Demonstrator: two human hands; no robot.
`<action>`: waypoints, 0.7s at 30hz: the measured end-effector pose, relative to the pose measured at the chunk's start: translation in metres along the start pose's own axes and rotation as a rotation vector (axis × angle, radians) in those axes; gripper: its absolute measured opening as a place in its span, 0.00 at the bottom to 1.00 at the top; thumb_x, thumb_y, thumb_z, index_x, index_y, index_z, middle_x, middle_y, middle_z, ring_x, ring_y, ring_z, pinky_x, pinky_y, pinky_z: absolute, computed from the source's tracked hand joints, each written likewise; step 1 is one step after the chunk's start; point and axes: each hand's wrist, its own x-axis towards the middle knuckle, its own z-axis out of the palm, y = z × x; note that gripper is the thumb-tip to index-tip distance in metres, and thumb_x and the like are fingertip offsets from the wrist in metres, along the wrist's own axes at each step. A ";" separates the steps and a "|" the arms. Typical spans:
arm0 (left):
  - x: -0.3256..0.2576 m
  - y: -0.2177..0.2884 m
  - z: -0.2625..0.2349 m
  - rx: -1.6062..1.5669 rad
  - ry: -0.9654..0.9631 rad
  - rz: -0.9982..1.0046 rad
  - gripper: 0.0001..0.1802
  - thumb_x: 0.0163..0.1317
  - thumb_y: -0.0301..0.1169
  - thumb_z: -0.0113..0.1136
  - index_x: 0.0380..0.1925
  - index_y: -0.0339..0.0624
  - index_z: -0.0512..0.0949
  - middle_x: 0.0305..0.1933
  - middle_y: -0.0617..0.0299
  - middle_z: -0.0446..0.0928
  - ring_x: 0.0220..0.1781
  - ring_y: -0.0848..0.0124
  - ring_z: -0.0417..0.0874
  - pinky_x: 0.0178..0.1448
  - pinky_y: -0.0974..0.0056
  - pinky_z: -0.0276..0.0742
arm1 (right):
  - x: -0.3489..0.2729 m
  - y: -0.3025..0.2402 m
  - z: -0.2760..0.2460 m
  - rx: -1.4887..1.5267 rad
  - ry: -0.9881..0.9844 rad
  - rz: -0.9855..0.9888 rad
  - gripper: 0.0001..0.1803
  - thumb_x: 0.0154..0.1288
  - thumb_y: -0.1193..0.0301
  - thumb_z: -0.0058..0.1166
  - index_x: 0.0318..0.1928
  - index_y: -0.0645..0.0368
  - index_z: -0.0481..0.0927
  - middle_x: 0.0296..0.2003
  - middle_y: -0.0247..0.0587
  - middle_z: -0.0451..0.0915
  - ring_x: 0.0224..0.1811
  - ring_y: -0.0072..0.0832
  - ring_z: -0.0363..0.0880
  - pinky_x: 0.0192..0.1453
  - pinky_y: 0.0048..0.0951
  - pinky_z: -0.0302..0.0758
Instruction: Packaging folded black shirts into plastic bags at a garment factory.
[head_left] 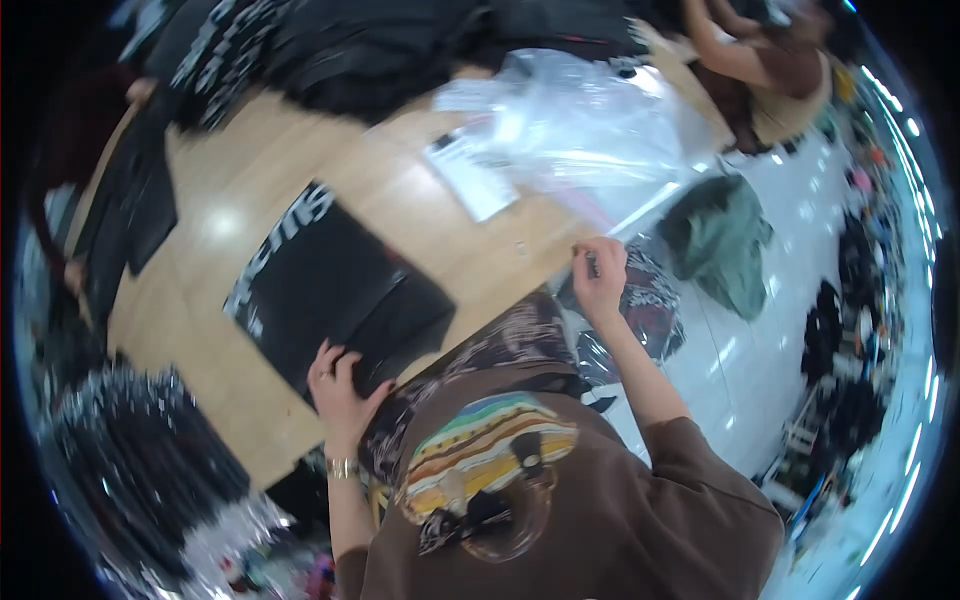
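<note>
Folded shirt (330, 290) on table (250, 170)

A large crumpled clear plastic bag (585, 125) lies at the far edge of the wooden tabletop (230, 215). A flat white rectangular paper label (470, 175) lies just beside it, partly under the bag's near edge.

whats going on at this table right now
A person in a brown printed shirt stands at a wooden table. Their left hand rests on a folded black T-shirt with white print lying flat on the table. Their right hand pinches the edge of a clear plastic bag spread near the table's edge. Stacks of black garments lie along the far side.
</note>
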 end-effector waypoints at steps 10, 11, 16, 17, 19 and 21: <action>0.144 0.157 0.052 -0.419 0.065 0.738 0.08 0.45 0.23 0.63 0.27 0.43 0.76 0.34 0.59 0.76 0.46 0.56 0.75 0.52 0.55 0.69 | -0.015 0.160 -0.020 0.808 0.609 1.444 0.16 0.56 0.59 0.57 0.40 0.56 0.73 0.23 0.27 0.71 0.22 0.14 0.68 0.18 0.15 0.56; 0.159 0.175 0.070 -0.457 0.091 0.803 0.08 0.45 0.24 0.62 0.28 0.42 0.76 0.32 0.59 0.76 0.44 0.59 0.76 0.51 0.57 0.70 | -0.006 0.151 -0.016 0.831 0.607 1.437 0.16 0.56 0.59 0.57 0.40 0.56 0.73 0.23 0.27 0.71 0.22 0.14 0.68 0.18 0.15 0.56; 0.201 0.269 0.166 -0.584 -0.266 0.744 0.10 0.50 0.30 0.61 0.34 0.44 0.79 0.42 0.57 0.76 0.50 0.58 0.74 0.53 0.59 0.69 | -0.019 0.160 -0.005 0.732 0.392 1.250 0.07 0.57 0.70 0.55 0.34 0.59 0.75 0.19 0.27 0.69 0.18 0.15 0.66 0.19 0.16 0.59; 0.206 0.274 0.182 -0.426 -0.154 0.790 0.10 0.50 0.31 0.61 0.35 0.45 0.79 0.43 0.57 0.75 0.51 0.58 0.73 0.54 0.59 0.68 | -0.017 0.155 -0.002 0.673 0.418 1.229 0.04 0.57 0.72 0.54 0.32 0.59 0.75 0.19 0.27 0.69 0.18 0.15 0.66 0.20 0.16 0.60; 0.212 0.283 0.193 -0.271 -0.044 0.851 0.11 0.50 0.31 0.61 0.36 0.46 0.79 0.44 0.58 0.75 0.53 0.58 0.72 0.54 0.58 0.67 | -0.026 0.157 -0.008 0.709 0.447 1.169 0.04 0.58 0.72 0.52 0.32 0.59 0.75 0.19 0.27 0.70 0.19 0.15 0.66 0.20 0.16 0.60; 0.211 0.284 0.193 -0.288 -0.140 0.807 0.12 0.50 0.32 0.62 0.37 0.49 0.79 0.47 0.57 0.74 0.56 0.59 0.69 0.56 0.57 0.66 | -0.028 0.162 -0.015 0.736 0.481 1.139 0.04 0.59 0.72 0.51 0.31 0.59 0.74 0.20 0.28 0.71 0.19 0.15 0.66 0.21 0.16 0.61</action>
